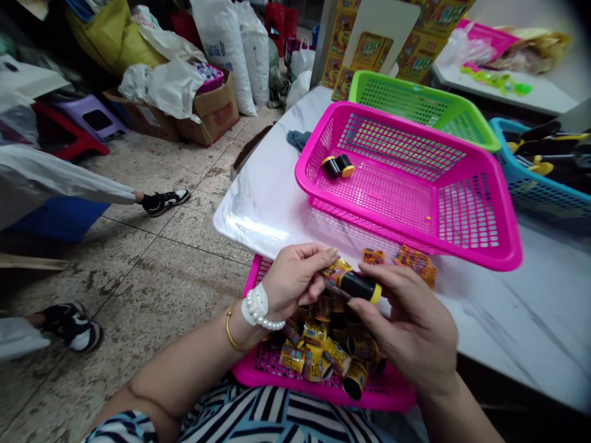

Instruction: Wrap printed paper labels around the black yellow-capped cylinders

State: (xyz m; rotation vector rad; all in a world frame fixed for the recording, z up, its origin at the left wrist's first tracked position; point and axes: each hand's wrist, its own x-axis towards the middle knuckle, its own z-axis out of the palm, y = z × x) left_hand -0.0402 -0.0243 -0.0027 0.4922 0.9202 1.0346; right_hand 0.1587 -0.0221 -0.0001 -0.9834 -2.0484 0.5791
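Note:
Both my hands meet over a pink basket on my lap, holding one small black cylinder [359, 285] with a yellow end and a yellow printed wrapper at its left. My left hand [295, 274] pinches the wrapper end between thumb and fingers. At the other end, my right hand [413, 326] grips the black part near its yellow rim. Below them, the lap basket [258, 366] holds several yellow-printed cylinders [314, 360], some showing dark open ends. Flat orange printed pieces [418, 266] lie on the table beyond my right hand.
On the white marbled table [258, 209] stands a larger pink basket [462, 246] with two black-and-yellow cylinders [338, 166]. Green [480, 132] and blue baskets [545, 197] stand behind and right of it. At left, another person's leg and shoe [166, 202] extend over the floor.

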